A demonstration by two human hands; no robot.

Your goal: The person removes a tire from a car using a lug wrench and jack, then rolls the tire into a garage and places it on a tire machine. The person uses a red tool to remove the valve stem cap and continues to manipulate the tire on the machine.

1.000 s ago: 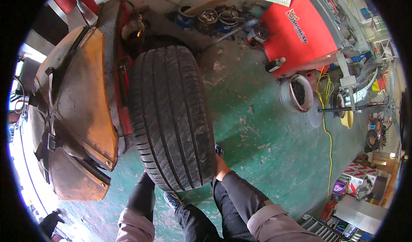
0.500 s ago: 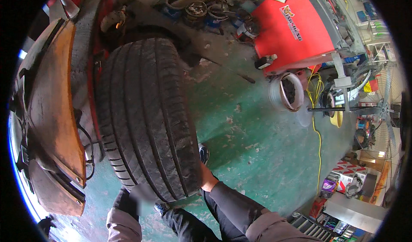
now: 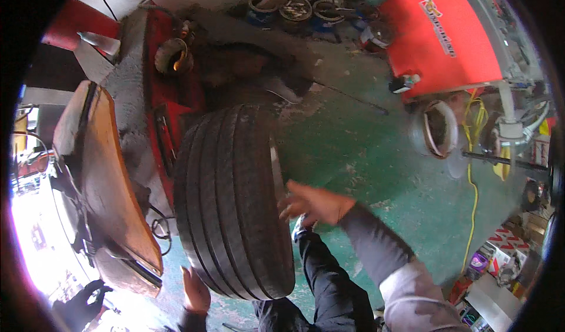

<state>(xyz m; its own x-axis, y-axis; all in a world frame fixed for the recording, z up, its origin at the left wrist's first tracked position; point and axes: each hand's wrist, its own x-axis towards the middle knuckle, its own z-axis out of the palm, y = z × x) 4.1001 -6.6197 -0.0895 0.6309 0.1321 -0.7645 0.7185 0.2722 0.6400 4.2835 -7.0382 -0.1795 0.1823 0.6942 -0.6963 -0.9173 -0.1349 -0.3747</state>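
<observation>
A black car tire [image 3: 232, 208] stands upright on its tread in front of me, with its long grooves facing up. My left hand [image 3: 196, 291] is at its lower left edge with the fingers out; whether it touches the rubber is unclear. Beside the right sidewall, my right hand [image 3: 321, 204] has its fingers stretched toward the tire and slightly smeared by motion. Neither hand grips anything. Just left of the tire is a tire machine with a red-sided body [image 3: 158, 91] and a large curved pad with an orange-brown edge [image 3: 120, 173].
A bare wheel rim [image 3: 440, 129] lies on the green floor [image 3: 347, 149] at the right, near a yellow cable [image 3: 472, 202]. Behind it stands a red cabinet [image 3: 441, 35]. Several buckets [image 3: 295, 8] line the far wall. A long thin bar [image 3: 350, 97] lies on the floor.
The view has shifted, and the tire appears lower and more to the right. My right hand has come off the tire's lower right side and moved up beside it, fingers spread.
</observation>
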